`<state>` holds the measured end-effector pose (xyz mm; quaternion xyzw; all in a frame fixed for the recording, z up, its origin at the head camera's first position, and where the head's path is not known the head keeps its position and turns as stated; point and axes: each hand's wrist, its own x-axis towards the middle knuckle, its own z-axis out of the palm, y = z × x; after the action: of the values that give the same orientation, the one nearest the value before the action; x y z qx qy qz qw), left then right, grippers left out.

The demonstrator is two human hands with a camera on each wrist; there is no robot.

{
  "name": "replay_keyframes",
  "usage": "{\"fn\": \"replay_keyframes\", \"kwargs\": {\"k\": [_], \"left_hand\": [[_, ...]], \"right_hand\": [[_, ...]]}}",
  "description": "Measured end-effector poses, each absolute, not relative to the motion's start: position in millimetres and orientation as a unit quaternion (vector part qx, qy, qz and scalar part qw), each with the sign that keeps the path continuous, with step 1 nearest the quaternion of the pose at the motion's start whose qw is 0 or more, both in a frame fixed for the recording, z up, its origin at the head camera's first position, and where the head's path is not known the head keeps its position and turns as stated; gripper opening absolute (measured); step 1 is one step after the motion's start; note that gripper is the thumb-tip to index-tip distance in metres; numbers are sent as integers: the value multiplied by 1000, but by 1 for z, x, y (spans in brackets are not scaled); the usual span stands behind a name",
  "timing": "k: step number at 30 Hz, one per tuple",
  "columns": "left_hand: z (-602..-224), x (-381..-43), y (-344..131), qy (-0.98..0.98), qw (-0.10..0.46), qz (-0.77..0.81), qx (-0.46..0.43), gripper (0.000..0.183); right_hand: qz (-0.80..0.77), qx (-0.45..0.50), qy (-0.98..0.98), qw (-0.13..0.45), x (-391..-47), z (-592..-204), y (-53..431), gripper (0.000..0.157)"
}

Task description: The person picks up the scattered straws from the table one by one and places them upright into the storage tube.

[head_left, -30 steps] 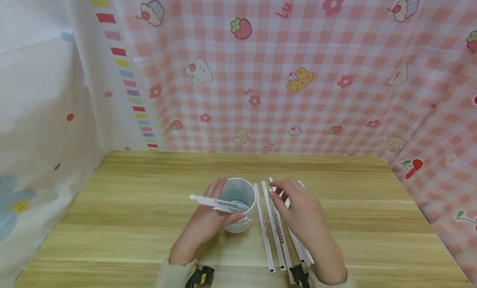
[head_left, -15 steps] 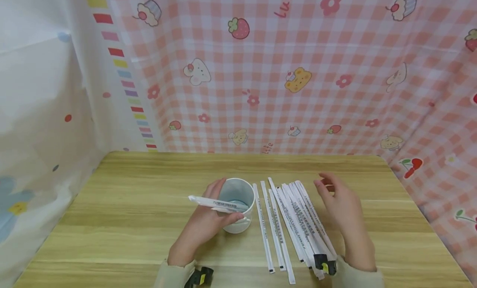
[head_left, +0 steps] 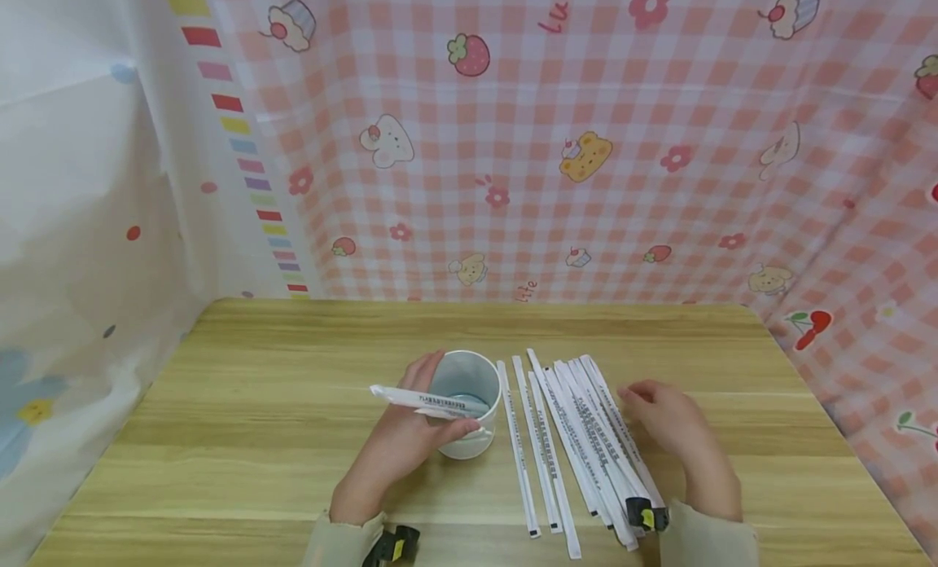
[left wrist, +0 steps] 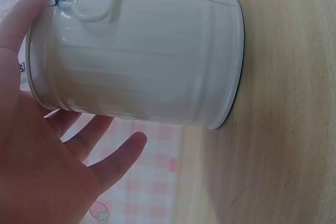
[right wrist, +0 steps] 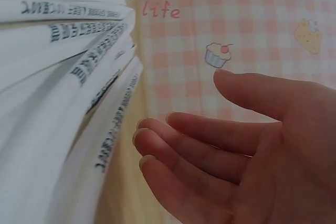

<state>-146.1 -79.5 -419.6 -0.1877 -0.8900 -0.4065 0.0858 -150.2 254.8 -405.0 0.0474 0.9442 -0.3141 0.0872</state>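
A white bucket (head_left: pixel 469 448) with a thin wire handle (left wrist: pixel 97 17) stands upright on the table. My left hand (head_left: pixel 403 437) holds it by the rim, thumb on the near side and fingers behind. From its mouth, paper-wrapped straws (head_left: pixel 410 397) lean out leftward across that hand. To the right of the bucket lies a fanned pile of wrapped straws (head_left: pixel 597 437) with printed lettering. My right hand (head_left: pixel 677 424) is at the pile's right side, its fingers loosely bent; in the right wrist view nothing lies between thumb and fingers.
Between bucket and pile, a few separate wrapped straws (head_left: pixel 522 461) lie side by side. The wooden table (head_left: pixel 242 437) ends at a pink checked cloth (head_left: pixel 440 192) behind, with more cloth hanging at both sides.
My right hand has moved right, off the top of the straws, then down along the pile's right side, uncovering the pile. The left hand and bucket have stayed put.
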Motion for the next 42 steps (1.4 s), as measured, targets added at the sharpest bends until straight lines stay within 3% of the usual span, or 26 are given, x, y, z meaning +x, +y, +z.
{"fn": "replay_keyframes", "kwargs": {"k": [11,26,35,42], "left_hand": [[-419,-146,-80,-892,76,-407,-182,100],[-420,-147,-80,-892,72,-406,-183,99],[-419,-146,-79,-891,77,-408,-185,100],[-421,-147,-80,-891,74,-408,-184,100]], "right_hand": [[-356,96,921,129,-155,-427,260,37],[-287,103,941,148,-157,-435,255,19],[-270,99,945,154,-155,-430,257,23],[-280,94,949,110,-152,-418,255,25]]}}
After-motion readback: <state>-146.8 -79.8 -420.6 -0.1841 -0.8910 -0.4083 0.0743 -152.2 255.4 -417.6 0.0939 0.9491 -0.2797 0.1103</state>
